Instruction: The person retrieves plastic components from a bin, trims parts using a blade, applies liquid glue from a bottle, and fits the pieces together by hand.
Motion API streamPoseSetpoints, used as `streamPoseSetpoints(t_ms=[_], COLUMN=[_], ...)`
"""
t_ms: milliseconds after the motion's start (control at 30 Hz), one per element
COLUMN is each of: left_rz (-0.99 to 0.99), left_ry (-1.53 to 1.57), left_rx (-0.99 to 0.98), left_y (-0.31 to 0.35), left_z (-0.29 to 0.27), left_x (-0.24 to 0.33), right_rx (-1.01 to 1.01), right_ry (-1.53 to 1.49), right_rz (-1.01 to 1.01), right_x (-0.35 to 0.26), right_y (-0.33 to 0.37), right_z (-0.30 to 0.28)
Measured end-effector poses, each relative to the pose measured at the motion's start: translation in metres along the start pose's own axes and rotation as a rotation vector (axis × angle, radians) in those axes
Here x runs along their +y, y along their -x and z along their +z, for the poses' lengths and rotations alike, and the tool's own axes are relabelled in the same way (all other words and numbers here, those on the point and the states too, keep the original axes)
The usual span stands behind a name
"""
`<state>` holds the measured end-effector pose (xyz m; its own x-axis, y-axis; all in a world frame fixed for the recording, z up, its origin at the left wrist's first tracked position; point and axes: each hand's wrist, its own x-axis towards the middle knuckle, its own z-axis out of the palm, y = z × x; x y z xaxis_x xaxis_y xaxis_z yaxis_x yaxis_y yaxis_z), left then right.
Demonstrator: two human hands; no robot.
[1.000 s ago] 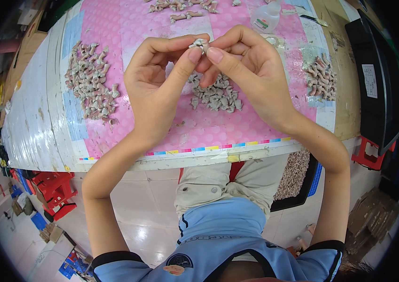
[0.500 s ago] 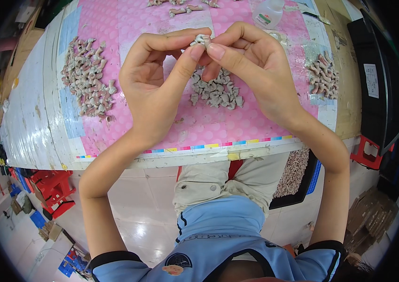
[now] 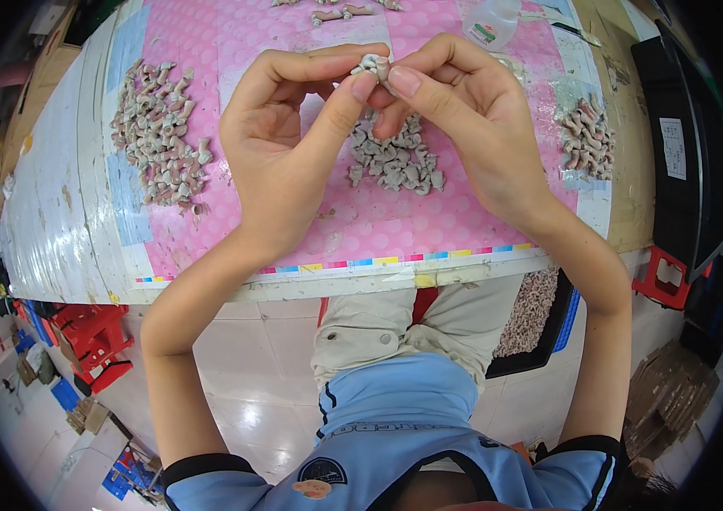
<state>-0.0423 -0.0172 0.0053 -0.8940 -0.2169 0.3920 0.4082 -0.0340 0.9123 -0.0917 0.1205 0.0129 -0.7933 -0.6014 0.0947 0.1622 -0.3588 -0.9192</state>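
Over the middle of the pink-dotted table cover (image 3: 361, 234), my two hands meet at a small white and pinkish-brown moulded piece (image 3: 372, 64). My left hand (image 3: 274, 140) pinches its white side between thumb and fingertips. From the other side, the thumb and fingers of my right hand (image 3: 485, 119) grip the pinkish end. The fingertips partly cover the piece, so its full shape is hidden. Below the hands lies a heap of small grey-white pieces (image 3: 395, 162), partly behind my right fingers.
A larger heap of pinkish and whitish pieces (image 3: 157, 136) lies at left. Curved pinkish-brown pieces (image 3: 587, 140) are piled at right. A translucent bottle (image 3: 491, 24) stands far right of centre, and several pieces (image 3: 342, 13) lie at the far edge. A black tray (image 3: 531, 358) sits below the table.
Both hands have shifted slightly right in the picture with the piece between them. A little more of its pinkish part shows now. The grip stays closed.
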Motion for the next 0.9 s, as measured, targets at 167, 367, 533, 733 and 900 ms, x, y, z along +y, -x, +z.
streamPoseSetpoints(t_ms=[167, 367, 533, 733, 900], left_rz=[-0.025, -0.037, -0.031, -0.066, -0.071], left_ry=[0.034, 0.069, 0.09, 0.133, 0.158], left_rx=[0.02, 0.024, 0.018, 0.028, 0.047], left_y=[0.0005, 0.0017, -0.0001, -0.0003, -0.0013], left_z=[0.0018, 0.0019, 0.0032, 0.0033, 0.0049], left_x=[-0.0001, 0.0009, 0.002, 0.0023, 0.0019], right_rx=[0.034, 0.042, 0.042, 0.045, 0.033], right_ry=[-0.004, 0.031, 0.02, -0.015, -0.012], right_rz=[-0.05, -0.071, -0.029, -0.034, -0.019], right_x=[0.0028, 0.001, 0.0013, 0.0015, 0.0006], right_y=[-0.0004, 0.0004, 0.0024, 0.002, 0.0018], right_z=[0.0003, 0.0031, 0.0021, 0.0033, 0.0016])
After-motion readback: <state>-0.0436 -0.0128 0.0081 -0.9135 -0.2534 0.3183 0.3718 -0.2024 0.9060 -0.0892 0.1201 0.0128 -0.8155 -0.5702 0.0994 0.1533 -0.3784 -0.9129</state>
